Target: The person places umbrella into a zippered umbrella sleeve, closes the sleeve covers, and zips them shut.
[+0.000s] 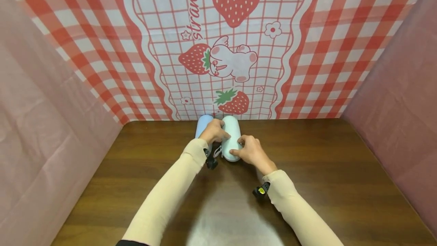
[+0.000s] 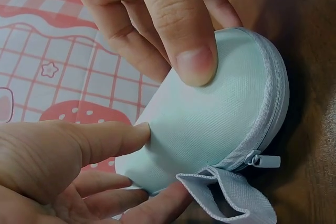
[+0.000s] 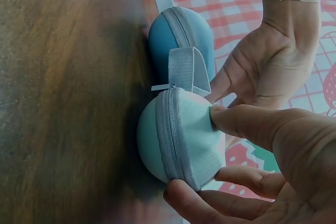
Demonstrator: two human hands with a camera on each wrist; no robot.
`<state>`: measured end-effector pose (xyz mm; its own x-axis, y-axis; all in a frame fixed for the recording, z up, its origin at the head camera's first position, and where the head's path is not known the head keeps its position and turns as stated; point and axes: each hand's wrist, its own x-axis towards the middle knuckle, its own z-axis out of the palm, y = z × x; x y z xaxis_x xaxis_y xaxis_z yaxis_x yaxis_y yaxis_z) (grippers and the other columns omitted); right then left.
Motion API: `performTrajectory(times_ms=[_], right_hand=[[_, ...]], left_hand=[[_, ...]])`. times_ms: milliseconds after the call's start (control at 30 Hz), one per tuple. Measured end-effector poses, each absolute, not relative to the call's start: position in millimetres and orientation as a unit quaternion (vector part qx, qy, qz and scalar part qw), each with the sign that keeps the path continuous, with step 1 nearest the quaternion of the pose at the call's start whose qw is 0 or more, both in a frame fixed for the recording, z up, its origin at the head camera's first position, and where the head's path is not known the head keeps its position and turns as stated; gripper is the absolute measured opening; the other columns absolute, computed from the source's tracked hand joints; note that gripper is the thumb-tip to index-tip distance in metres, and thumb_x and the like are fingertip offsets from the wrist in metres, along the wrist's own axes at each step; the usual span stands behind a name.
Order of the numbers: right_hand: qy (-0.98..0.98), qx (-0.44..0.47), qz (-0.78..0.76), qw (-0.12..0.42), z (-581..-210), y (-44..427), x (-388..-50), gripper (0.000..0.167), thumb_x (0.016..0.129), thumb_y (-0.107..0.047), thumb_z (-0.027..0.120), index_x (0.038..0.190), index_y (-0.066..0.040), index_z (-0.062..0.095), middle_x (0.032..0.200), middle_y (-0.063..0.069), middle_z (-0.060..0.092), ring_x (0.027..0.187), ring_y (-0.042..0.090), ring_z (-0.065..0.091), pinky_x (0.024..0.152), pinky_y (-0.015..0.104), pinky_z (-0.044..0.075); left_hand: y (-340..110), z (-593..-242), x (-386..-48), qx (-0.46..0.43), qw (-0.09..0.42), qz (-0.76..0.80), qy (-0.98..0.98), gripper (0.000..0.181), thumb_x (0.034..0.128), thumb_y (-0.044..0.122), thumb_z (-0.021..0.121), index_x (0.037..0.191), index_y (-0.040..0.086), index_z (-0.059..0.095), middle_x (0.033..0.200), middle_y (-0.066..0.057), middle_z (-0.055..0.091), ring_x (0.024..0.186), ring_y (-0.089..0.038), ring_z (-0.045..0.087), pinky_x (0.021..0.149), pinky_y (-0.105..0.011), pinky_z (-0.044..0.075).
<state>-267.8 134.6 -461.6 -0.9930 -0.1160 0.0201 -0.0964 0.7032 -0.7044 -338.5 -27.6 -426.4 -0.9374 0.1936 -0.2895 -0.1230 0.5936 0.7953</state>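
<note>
A mint-green zippered case (image 1: 231,128), long with rounded ends, lies on the table against the patterned cloth. My left hand (image 1: 214,130) grips its left side, the thumb on top and the fingers (image 2: 113,203) along the flank. From the other side my right hand (image 1: 253,151) holds the near end, thumb pressed on top and fingertips (image 3: 181,190) at the zipper edge. A grey strap loop (image 3: 191,69) and a zipper pull (image 2: 265,161) stick out at the near end. Left of it, partly behind my left hand, lies a blue zippered case (image 1: 203,124) with its own strap.
The brown wooden table (image 1: 307,170) spreads out on both sides. A red-and-white strawberry cloth (image 1: 239,63) rises behind the cases. Pink fabric walls (image 1: 44,124) stand at left and right.
</note>
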Motion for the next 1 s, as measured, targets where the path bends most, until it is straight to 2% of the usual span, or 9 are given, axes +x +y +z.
performTrajectory(times_ms=[200,367,567,700,767,900,1000], right_hand=[[0.921,-0.053,-0.385,0.004,-462,128,-270,0.048,0.084,-0.026,0.086,0.113,0.006,0.068,0.11,0.022,0.072,0.099,0.035,0.068,0.082,0.044,0.058],[0.923,-0.045,-0.383,-0.005,-460,126,-269,0.05,0.084,-0.027,0.087,0.116,0.006,0.068,0.112,0.023,0.073,0.104,0.038,0.068,0.086,0.046,0.057],[0.924,-0.041,-0.381,-0.01,-458,125,-270,0.051,0.085,-0.029,0.086,0.118,0.005,0.067,0.112,0.023,0.072,0.104,0.038,0.067,0.088,0.048,0.056],[0.921,-0.046,-0.385,-0.02,-462,125,-273,0.052,0.087,-0.03,0.084,0.121,0.003,0.065,0.108,0.02,0.07,0.097,0.033,0.065,0.085,0.047,0.055],[0.918,-0.054,-0.391,-0.027,-468,124,-272,0.051,0.088,-0.029,0.083,0.123,0.003,0.064,0.106,0.019,0.069,0.093,0.03,0.063,0.081,0.046,0.054],[0.911,-0.063,-0.406,-0.031,-482,125,-265,0.05,0.09,-0.026,0.081,0.128,0.003,0.063,0.107,0.017,0.068,0.092,0.028,0.062,0.08,0.045,0.053],[0.907,-0.062,-0.415,-0.023,-491,125,-258,0.052,0.09,-0.026,0.08,0.131,0.001,0.063,0.117,0.019,0.069,0.103,0.032,0.064,0.087,0.048,0.053]], left_hand=[[-30,-426,-341,0.025,0.163,0.441,0.882,0.064,0.0877,-0.002,0.077,0.146,-0.007,0.051,0.146,-0.027,0.053,0.119,-0.037,0.065,0.083,-0.036,0.062],[-29,-427,-339,0.025,0.149,0.443,0.884,0.067,0.088,-0.002,0.077,0.148,-0.005,0.049,0.152,-0.025,0.049,0.127,-0.038,0.061,0.09,-0.039,0.061],[-28,-427,-334,0.071,0.079,0.349,0.931,0.054,0.0916,0.008,0.077,0.141,-0.005,0.058,0.141,-0.024,0.061,0.127,-0.036,0.062,0.097,-0.04,0.057],[-32,-430,-329,0.116,0.03,0.336,0.934,0.045,0.095,0.012,0.073,0.135,-0.007,0.062,0.133,-0.024,0.066,0.118,-0.036,0.067,0.094,-0.041,0.059],[-39,-436,-322,0.136,0.015,0.345,0.928,0.043,0.0972,0.015,0.071,0.135,-0.005,0.063,0.132,-0.022,0.067,0.113,-0.035,0.069,0.091,-0.042,0.059],[-58,-448,-303,0.158,0.002,0.375,0.913,0.046,0.1001,0.024,0.068,0.14,0.001,0.061,0.138,-0.017,0.065,0.113,-0.036,0.068,0.09,-0.045,0.058],[-74,-453,-289,0.16,-0.019,0.397,0.904,0.046,0.0995,0.029,0.068,0.14,0.007,0.062,0.14,-0.013,0.064,0.118,-0.035,0.066,0.092,-0.047,0.057]])
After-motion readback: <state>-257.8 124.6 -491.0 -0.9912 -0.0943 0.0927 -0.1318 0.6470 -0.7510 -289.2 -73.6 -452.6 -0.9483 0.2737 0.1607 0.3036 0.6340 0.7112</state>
